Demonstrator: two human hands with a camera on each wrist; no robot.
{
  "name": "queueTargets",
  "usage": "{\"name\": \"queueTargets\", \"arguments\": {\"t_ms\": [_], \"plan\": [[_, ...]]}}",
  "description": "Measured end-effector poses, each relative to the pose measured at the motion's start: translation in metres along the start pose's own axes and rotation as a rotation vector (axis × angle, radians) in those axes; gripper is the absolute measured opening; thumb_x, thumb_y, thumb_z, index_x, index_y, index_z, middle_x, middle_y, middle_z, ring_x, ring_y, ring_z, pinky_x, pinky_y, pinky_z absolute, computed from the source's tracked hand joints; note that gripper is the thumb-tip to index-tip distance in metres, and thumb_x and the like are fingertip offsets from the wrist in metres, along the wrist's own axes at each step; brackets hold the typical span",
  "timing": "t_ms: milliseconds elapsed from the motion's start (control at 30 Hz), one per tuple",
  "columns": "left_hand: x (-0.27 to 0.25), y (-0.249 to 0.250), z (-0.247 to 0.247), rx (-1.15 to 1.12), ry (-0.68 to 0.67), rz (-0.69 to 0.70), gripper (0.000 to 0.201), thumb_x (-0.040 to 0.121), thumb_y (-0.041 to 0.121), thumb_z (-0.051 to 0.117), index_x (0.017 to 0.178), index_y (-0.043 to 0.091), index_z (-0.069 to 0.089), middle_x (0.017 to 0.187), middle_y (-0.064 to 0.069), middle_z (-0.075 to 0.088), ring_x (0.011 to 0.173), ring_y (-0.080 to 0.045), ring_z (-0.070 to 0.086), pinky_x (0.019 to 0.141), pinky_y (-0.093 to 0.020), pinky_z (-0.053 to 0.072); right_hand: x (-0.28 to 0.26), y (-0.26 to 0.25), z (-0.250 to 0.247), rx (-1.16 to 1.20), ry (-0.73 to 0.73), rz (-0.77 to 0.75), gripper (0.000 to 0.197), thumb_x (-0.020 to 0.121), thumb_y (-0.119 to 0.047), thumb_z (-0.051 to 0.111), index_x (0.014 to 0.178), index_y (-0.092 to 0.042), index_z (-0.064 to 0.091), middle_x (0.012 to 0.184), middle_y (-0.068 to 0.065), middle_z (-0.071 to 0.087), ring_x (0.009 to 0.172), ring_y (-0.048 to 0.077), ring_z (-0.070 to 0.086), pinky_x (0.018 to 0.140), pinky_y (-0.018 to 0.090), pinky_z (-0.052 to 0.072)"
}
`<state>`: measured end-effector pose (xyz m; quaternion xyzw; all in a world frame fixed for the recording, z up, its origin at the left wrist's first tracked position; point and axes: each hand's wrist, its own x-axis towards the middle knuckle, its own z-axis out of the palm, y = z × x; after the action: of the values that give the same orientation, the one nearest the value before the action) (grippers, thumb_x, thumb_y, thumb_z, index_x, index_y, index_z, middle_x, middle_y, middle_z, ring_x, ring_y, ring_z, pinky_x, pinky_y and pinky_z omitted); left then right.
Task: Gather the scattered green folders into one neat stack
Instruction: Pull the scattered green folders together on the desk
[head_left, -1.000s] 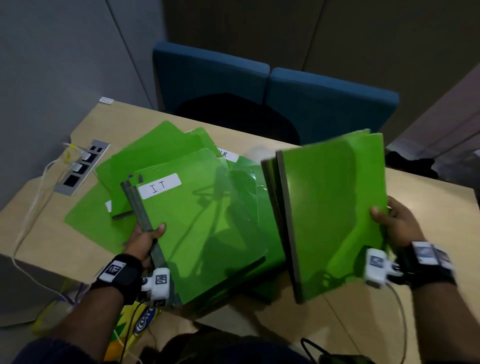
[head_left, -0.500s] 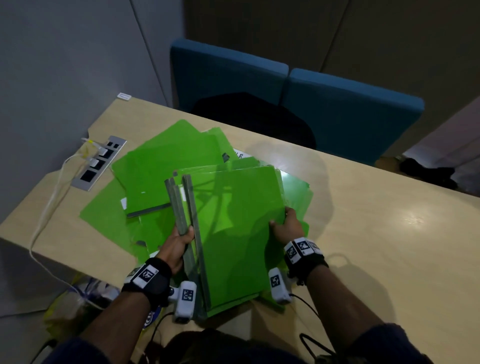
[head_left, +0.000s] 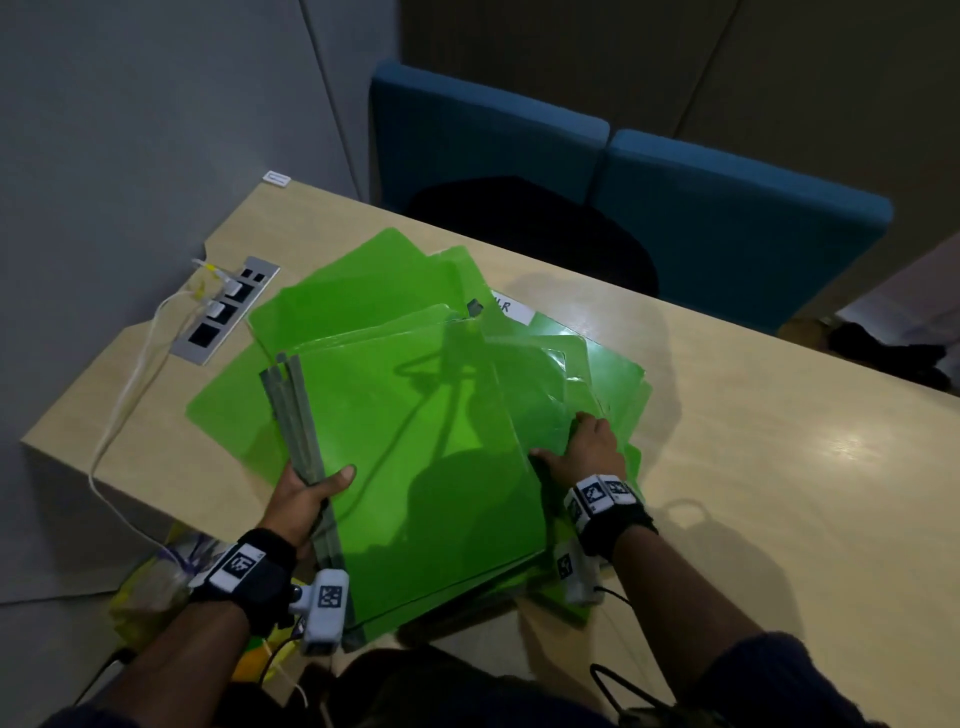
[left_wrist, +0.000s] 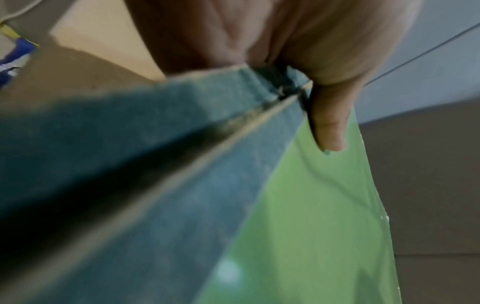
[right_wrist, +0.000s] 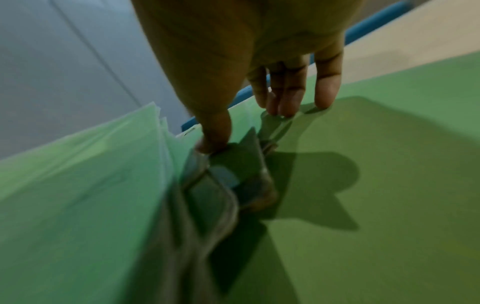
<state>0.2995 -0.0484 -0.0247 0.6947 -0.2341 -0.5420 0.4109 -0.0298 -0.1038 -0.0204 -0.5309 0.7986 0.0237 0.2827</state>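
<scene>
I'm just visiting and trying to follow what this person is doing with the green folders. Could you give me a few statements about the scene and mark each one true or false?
1. The left hand grips the grey spines of the top folders. True.
2. The right hand is lifted clear of the folders. False: it rests at the pile's right edge, fingers touching green sheets.
3. Every folder lies squared up in one neat stack. False: several fan out at angles underneath.
4. White cables are plugged into a socket panel in the table. True.
5. Red chairs stand behind the table. False: the chairs are blue.
</scene>
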Motion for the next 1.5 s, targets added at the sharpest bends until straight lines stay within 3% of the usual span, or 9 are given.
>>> {"name": "queueTargets", "arguments": {"t_ms": [200,333,433,533,700,867,1033,1233,1500], "plan": [[-0.006,-0.008,-0.001,-0.020,-0.006,-0.037,0.062,0.086,0.003,0.066,0.141,0.009,0.037,0.119,-0.010,0.053,0.114,-0.028,0.047,0.098,-0.043,0.037,0.015,-0.021,0.009,0.292,-0.189,0.251,0.077,0.065,-0.035,0.089,0.121,-0.001,0.049,0.121,0.014,0.059,0.105,0.032,0.062,0.088,0.040,0.056],[-0.011,-0.013,0.006,-0.039,-0.002,-0.045,0.060,0.086,0.004,0.067,0.139,0.010,0.038,0.120,-0.010,0.054,0.114,-0.029,0.048,0.095,-0.042,0.038,0.011,-0.023,-0.002,0.486,-0.213,0.269,0.087,0.085,-0.019,0.076,0.146,0.000,0.017,0.146,0.023,0.041,0.128,0.037,0.049,0.101,0.037,0.046],[-0.015,-0.014,0.009,-0.054,0.001,-0.041,0.060,0.087,0.005,0.066,0.140,0.010,0.037,0.120,-0.009,0.052,0.115,-0.028,0.046,0.096,-0.040,0.036,0.008,-0.006,-0.007,0.546,-0.132,0.221,0.061,0.090,-0.010,0.068,0.139,-0.009,0.031,0.128,0.019,0.056,0.106,0.031,0.060,0.087,0.036,0.052],[-0.020,-0.012,0.009,-0.054,-0.004,-0.033,0.062,0.088,0.003,0.064,0.142,0.010,0.034,0.123,-0.007,0.049,0.116,-0.024,0.042,0.098,-0.039,0.034,0.008,0.020,-0.019,0.486,-0.015,0.134,0.054,0.095,-0.008,0.058,0.145,-0.017,0.038,0.118,0.017,0.065,0.086,0.028,0.063,0.070,0.030,0.050],[-0.019,-0.011,0.003,-0.050,-0.008,-0.028,0.066,0.088,0.001,0.064,0.145,0.011,0.032,0.126,-0.006,0.046,0.122,-0.024,0.039,0.104,-0.040,0.031,0.010,0.075,-0.027,0.374,-0.039,0.164,0.056,0.095,-0.011,0.052,0.149,-0.018,0.039,0.132,0.018,0.061,0.111,0.037,0.061,0.091,0.040,0.052],[-0.022,-0.012,0.003,-0.029,-0.019,-0.050,0.064,0.089,0.001,0.063,0.144,0.010,0.033,0.124,-0.010,0.049,0.123,-0.030,0.042,0.098,-0.039,0.032,0.006,0.082,-0.012,0.248,-0.065,0.235,0.073,0.074,-0.047,0.078,0.129,-0.007,0.052,0.123,0.016,0.060,0.109,0.036,0.060,0.092,0.047,0.053],[-0.023,-0.018,0.005,-0.024,-0.017,-0.091,0.062,0.088,0.004,0.065,0.142,0.011,0.035,0.128,-0.013,0.050,0.130,-0.035,0.040,0.097,-0.041,0.031,-0.004,0.079,-0.018,0.327,-0.101,0.302,0.055,0.075,-0.035,0.083,0.113,-0.002,0.060,0.104,0.013,0.064,0.087,0.029,0.060,0.069,0.032,0.050],[-0.028,-0.016,0.013,-0.046,-0.017,-0.091,0.062,0.090,0.005,0.063,0.144,0.010,0.033,0.130,-0.011,0.048,0.130,-0.032,0.039,0.099,-0.041,0.032,-0.013,0.092,-0.045,0.512,-0.048,0.186,0.034,0.085,-0.018,0.075,0.115,-0.005,0.067,0.106,0.014,0.070,0.083,0.025,0.062,0.076,0.029,0.049],[-0.027,-0.017,0.031,-0.009,-0.024,-0.057,0.051,0.087,0.004,0.066,0.131,0.011,0.042,0.111,-0.007,0.055,0.118,-0.028,0.047,0.095,-0.039,0.035,-0.020,0.163,-0.074,0.490,0.054,0.237,0.043,0.081,-0.017,0.080,0.120,-0.005,0.066,0.112,0.017,0.071,0.082,0.025,0.061,0.078,0.033,0.052]]}}
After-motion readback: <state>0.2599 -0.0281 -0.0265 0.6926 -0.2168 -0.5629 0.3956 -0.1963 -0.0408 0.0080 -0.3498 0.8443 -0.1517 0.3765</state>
